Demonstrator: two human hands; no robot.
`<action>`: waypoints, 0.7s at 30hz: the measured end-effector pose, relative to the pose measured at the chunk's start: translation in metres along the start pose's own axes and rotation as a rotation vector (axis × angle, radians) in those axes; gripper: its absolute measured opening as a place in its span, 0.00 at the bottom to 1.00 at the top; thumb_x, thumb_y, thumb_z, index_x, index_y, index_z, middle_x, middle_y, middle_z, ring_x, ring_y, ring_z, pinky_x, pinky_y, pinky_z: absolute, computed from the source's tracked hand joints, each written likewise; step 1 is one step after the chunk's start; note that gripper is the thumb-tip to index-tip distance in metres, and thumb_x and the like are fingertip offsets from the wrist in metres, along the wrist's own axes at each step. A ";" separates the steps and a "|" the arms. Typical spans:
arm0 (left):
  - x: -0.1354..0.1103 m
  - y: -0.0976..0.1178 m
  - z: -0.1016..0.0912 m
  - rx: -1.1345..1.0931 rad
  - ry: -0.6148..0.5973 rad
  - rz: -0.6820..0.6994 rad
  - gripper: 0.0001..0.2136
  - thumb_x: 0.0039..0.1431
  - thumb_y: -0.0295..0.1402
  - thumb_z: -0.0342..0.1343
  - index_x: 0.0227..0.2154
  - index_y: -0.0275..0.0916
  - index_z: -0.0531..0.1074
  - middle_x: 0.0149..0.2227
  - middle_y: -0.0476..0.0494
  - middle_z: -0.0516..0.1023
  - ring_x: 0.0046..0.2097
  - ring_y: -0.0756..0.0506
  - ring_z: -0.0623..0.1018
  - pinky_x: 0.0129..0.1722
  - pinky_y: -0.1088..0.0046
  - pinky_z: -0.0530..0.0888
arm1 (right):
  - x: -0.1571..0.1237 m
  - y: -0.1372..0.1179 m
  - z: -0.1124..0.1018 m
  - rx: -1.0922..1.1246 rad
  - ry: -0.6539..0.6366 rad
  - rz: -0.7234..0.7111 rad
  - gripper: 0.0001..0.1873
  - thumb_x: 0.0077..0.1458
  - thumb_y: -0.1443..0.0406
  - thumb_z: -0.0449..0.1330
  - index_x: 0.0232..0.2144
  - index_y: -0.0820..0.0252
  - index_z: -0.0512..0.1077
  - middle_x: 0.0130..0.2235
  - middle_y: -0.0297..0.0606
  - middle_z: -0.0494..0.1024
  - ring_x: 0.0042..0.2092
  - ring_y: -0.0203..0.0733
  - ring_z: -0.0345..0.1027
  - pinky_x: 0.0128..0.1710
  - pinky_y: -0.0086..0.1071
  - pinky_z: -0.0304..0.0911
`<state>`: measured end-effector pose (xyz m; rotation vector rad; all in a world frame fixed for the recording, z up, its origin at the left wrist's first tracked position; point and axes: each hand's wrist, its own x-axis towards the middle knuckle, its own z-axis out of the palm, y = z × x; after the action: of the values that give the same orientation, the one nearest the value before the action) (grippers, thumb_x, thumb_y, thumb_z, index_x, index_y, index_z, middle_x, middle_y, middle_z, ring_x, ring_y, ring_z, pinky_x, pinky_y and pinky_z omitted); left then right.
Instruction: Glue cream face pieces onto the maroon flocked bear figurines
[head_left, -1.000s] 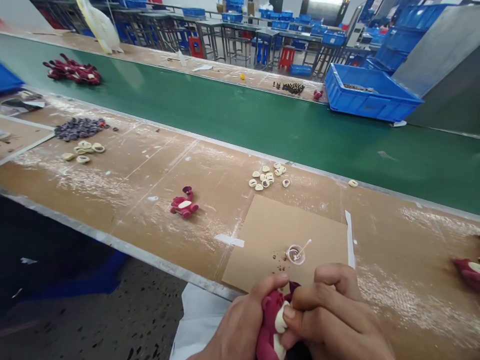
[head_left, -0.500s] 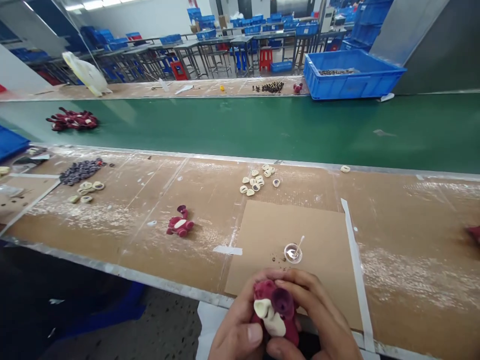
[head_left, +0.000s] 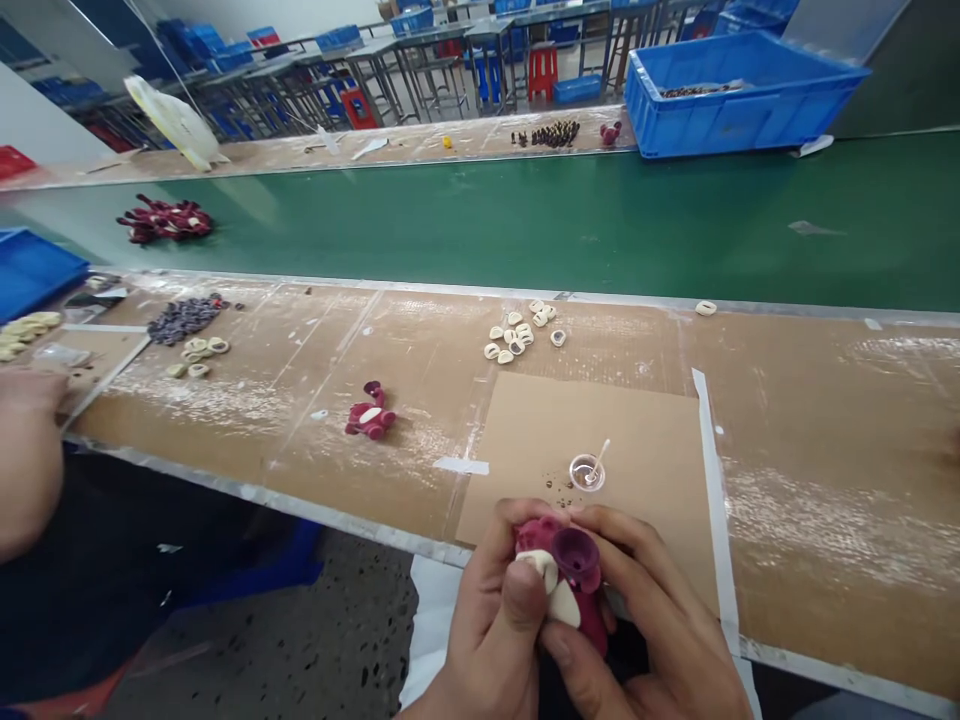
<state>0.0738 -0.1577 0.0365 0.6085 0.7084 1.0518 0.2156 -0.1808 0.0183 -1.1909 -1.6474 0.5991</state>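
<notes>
Both my hands hold a small dark-red toy figure [head_left: 594, 622] with a cream muzzle and belly and a purple cup-shaped part. My left hand [head_left: 499, 625] wraps its left side, the thumb pressing on the cream muzzle piece [head_left: 545, 566]. Around the other side curl the fingers of my right hand [head_left: 649, 610], with its thumb low against the belly. Just beyond the hands, a small clear cup [head_left: 586, 474] of dark liquid with a white stick stands on a cardboard sheet [head_left: 637, 420]. A similar red figure [head_left: 370, 414] lies to the left.
Cream oval pieces [head_left: 517, 336] lie behind the cardboard sheet. Grey pieces [head_left: 184, 319] are heaped at left, near a co-worker's arm [head_left: 28, 460]. Across the green belt [head_left: 420, 230] stands a blue crate [head_left: 742, 110]; red figures [head_left: 165, 221] lie on the belt.
My left thumb has moved up onto the cream muzzle piece. A co-worker's arm has come into view at the left. The view has tilted down a little.
</notes>
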 end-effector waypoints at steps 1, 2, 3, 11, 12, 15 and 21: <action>-0.001 0.000 0.001 0.013 0.006 0.019 0.17 0.63 0.53 0.63 0.48 0.51 0.78 0.36 0.50 0.82 0.33 0.49 0.80 0.38 0.73 0.77 | 0.001 -0.001 0.000 0.027 -0.001 0.016 0.24 0.67 0.59 0.63 0.62 0.58 0.68 0.60 0.48 0.72 0.62 0.47 0.71 0.59 0.36 0.74; -0.001 0.000 0.002 0.030 0.015 0.046 0.16 0.62 0.52 0.64 0.48 0.52 0.79 0.39 0.51 0.82 0.34 0.50 0.80 0.39 0.74 0.77 | 0.003 -0.002 0.001 0.059 -0.011 0.033 0.25 0.66 0.57 0.64 0.62 0.57 0.68 0.60 0.48 0.72 0.63 0.48 0.70 0.60 0.37 0.73; -0.001 0.000 0.003 0.040 0.028 0.073 0.15 0.63 0.51 0.64 0.48 0.52 0.80 0.42 0.51 0.82 0.37 0.50 0.80 0.42 0.76 0.77 | 0.005 -0.002 0.002 0.099 -0.016 0.054 0.26 0.66 0.55 0.64 0.62 0.55 0.68 0.61 0.47 0.73 0.64 0.49 0.69 0.62 0.39 0.72; -0.003 0.005 0.010 0.096 0.053 0.200 0.10 0.69 0.43 0.61 0.49 0.52 0.81 0.48 0.48 0.80 0.52 0.43 0.78 0.58 0.67 0.75 | 0.017 -0.017 0.026 0.470 0.131 0.249 0.18 0.69 0.56 0.62 0.59 0.42 0.72 0.58 0.35 0.78 0.63 0.38 0.71 0.61 0.31 0.71; -0.004 0.006 0.011 0.103 0.062 0.215 0.09 0.69 0.40 0.61 0.48 0.51 0.81 0.47 0.48 0.80 0.52 0.43 0.77 0.57 0.67 0.75 | 0.017 -0.019 0.027 0.495 0.154 0.253 0.16 0.68 0.56 0.63 0.57 0.42 0.74 0.57 0.35 0.80 0.62 0.38 0.72 0.61 0.31 0.72; -0.007 0.007 0.014 0.074 0.106 0.217 0.08 0.69 0.39 0.60 0.46 0.50 0.81 0.46 0.49 0.79 0.53 0.43 0.76 0.57 0.68 0.75 | 0.017 -0.024 0.027 0.524 0.184 0.276 0.14 0.66 0.58 0.66 0.53 0.45 0.77 0.54 0.35 0.82 0.60 0.39 0.75 0.63 0.36 0.71; 0.000 -0.005 0.007 -0.044 0.103 0.151 0.08 0.69 0.42 0.61 0.46 0.52 0.82 0.50 0.50 0.82 0.58 0.44 0.77 0.61 0.68 0.73 | 0.029 -0.021 0.029 0.570 0.148 0.374 0.12 0.63 0.58 0.69 0.48 0.48 0.80 0.50 0.37 0.84 0.55 0.41 0.79 0.56 0.33 0.76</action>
<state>0.0817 -0.1607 0.0376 0.5794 0.7358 1.2428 0.1791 -0.1589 0.0364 -1.0798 -1.0266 1.1008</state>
